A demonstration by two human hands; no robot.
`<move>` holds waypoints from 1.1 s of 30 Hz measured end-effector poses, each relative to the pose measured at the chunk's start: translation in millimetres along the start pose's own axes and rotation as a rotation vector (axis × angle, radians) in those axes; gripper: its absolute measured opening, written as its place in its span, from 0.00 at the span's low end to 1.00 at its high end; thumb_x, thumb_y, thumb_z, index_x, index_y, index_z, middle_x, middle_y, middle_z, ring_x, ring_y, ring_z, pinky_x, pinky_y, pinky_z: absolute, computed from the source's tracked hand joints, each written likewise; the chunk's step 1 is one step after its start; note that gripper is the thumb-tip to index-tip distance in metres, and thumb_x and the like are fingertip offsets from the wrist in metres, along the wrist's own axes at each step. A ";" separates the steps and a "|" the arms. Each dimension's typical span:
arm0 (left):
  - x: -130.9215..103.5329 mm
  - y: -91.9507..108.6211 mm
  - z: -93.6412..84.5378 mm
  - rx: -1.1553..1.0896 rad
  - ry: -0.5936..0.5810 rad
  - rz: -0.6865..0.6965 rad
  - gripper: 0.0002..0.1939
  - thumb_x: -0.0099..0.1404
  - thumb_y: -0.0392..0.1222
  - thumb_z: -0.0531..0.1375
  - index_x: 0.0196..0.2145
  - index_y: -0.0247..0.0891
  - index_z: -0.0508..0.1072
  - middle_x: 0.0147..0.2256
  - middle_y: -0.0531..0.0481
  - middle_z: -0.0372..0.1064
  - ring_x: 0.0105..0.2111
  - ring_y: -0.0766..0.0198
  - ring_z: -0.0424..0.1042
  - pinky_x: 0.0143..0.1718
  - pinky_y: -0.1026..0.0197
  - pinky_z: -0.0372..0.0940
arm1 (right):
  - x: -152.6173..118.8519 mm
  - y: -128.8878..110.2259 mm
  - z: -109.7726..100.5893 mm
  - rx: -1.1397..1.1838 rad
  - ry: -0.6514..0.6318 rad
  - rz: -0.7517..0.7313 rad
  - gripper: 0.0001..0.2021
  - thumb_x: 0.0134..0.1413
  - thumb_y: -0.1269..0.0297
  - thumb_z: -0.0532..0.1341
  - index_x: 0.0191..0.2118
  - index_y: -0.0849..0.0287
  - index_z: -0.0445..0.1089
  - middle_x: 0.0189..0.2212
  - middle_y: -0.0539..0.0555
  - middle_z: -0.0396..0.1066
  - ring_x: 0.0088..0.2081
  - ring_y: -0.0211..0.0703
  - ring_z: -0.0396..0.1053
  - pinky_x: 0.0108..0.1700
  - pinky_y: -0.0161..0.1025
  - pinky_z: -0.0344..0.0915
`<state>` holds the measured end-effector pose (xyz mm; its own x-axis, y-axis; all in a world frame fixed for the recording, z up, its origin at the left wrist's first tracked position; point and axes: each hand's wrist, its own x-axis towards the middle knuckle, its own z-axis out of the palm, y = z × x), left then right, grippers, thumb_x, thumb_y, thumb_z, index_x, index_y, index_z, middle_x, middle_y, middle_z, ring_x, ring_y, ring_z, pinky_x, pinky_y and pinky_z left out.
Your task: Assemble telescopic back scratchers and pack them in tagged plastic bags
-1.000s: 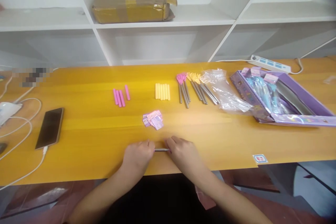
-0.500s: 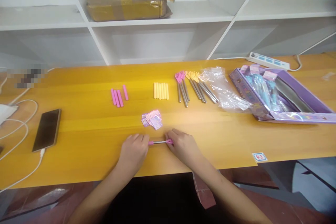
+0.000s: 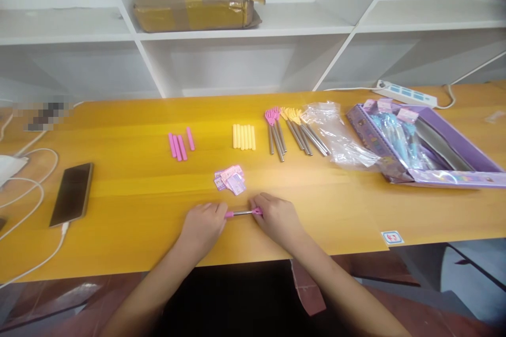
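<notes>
Between my hands, low over the near part of the table, a thin metal rod point(image 3: 242, 213) with pink ends lies level. My left hand point(image 3: 205, 225) is closed round its pink handle, and my right hand point(image 3: 277, 217) grips the pink head at the other end, mostly hidden by the fingers. Just beyond lie small pink and purple cards point(image 3: 233, 180) in a loose pile. Farther back are pink tubes point(image 3: 179, 146), a row of yellow tubes point(image 3: 244, 137), metal rods with pink heads point(image 3: 276, 134) and metal rods with yellow heads point(image 3: 302, 131).
Clear plastic bags point(image 3: 336, 134) lie beside a purple box point(image 3: 454, 176) of wrapped blue items at the right. A power strip point(image 3: 406, 93) sits behind it. At the left is a phone point(image 3: 71, 195) with a cable. A taped carton point(image 3: 197, 4) rests on the white shelf point(image 3: 300, 20).
The view has shifted very slightly. Both hands keep the same hold on the rod.
</notes>
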<state>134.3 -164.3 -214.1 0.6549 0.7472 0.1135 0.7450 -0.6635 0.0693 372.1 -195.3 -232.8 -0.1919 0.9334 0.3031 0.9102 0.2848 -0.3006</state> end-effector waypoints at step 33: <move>-16.5 -76.1 -63.4 -0.066 0.100 0.058 0.25 0.74 0.25 0.49 0.59 0.42 0.75 0.36 0.46 0.68 0.37 0.55 0.66 0.39 0.56 0.63 | 23.3 33.4 -64.1 -0.247 0.151 -0.027 0.21 0.76 0.61 0.53 0.28 0.58 0.69 0.23 0.49 0.68 0.22 0.35 0.57 0.28 0.36 0.46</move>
<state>58.7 -128.6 -158.4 0.6782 0.7021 0.2170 0.6942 -0.7089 0.1244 421.5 -178.0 -177.8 -0.1773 0.8777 0.4451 0.9709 0.2298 -0.0666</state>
